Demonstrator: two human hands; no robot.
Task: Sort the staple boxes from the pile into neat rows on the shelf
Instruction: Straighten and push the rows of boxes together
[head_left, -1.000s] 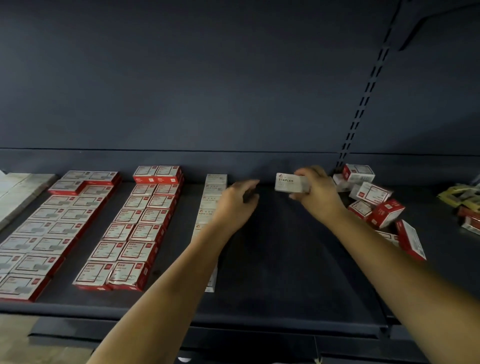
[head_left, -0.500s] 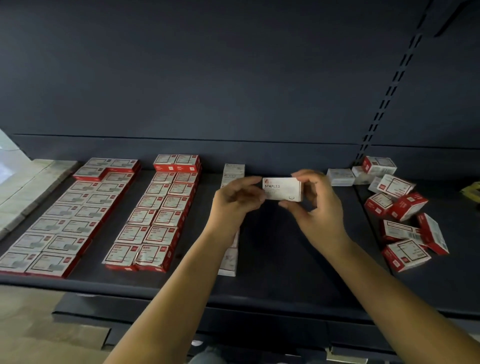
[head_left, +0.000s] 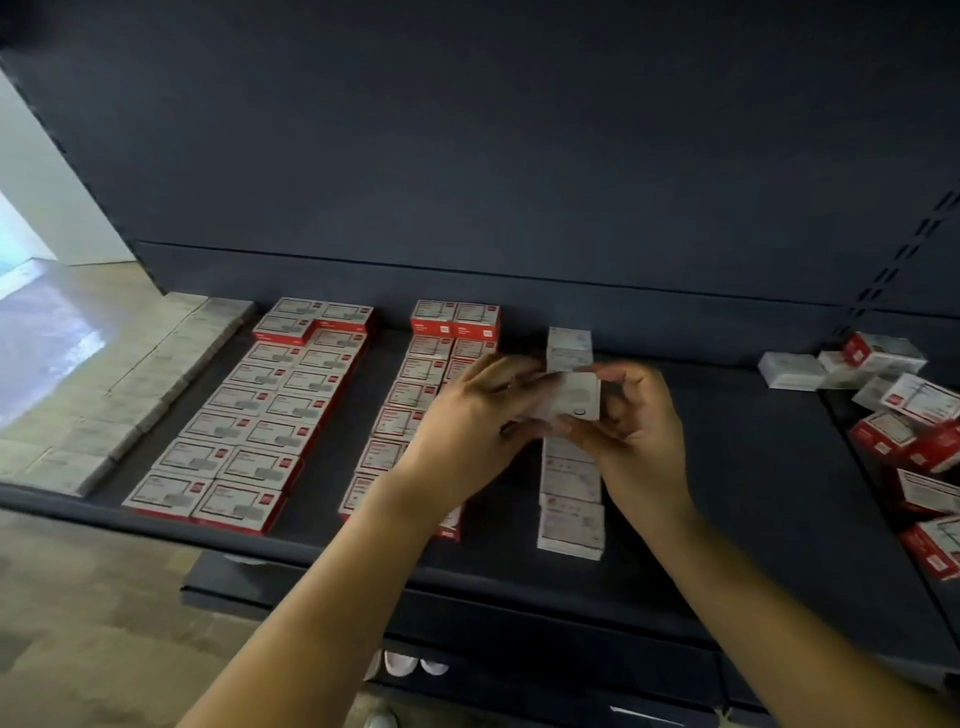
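Observation:
Both hands hold one small white staple box (head_left: 571, 397) above the dark shelf (head_left: 727, 493). My left hand (head_left: 467, 421) grips its left end and my right hand (head_left: 634, 421) pinches its right end. Directly below it runs a single row of white boxes (head_left: 570, 499), front to back. Two double rows of red-and-white boxes (head_left: 270, 410) (head_left: 415, 395) lie to the left; my left hand hides part of the nearer one. The loose pile of boxes (head_left: 904, 410) sits at the far right.
A row of pale boxes (head_left: 119, 395) lines the shelf's far left. A white box (head_left: 789, 370) lies apart at the back right. Bare shelf lies between the white row and the pile. A lower shelf edge (head_left: 519, 623) juts out below.
The white box came from the pile at the right to the middle, and my left hand has joined my right on it. Both hands have lowered it over the white row; the view swung left.

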